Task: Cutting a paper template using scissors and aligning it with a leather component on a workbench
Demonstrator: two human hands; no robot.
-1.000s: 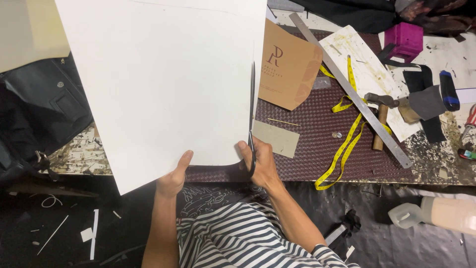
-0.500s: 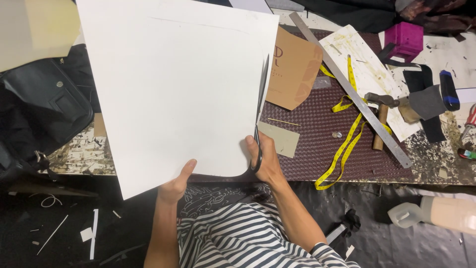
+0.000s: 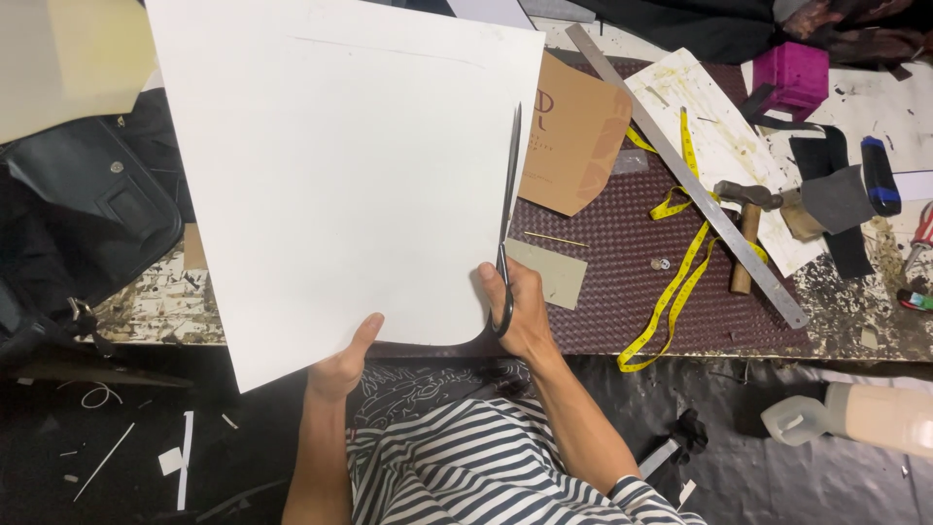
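The left hand (image 3: 340, 367) pinches the white sheet's (image 3: 330, 175) lower edge. The right hand (image 3: 520, 309) is clamped on scissors (image 3: 507, 209) along the sheet's right edge.

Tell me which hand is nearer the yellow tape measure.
Right. The right hand, gripping the scissors at the white sheet's right edge, is just left of the yellow tape measure; the left hand holds the sheet's bottom edge, farther left.

The white sheet (image 3: 340, 185) has swung further right across the table, the scissors (image 3: 507, 214) tilting with it
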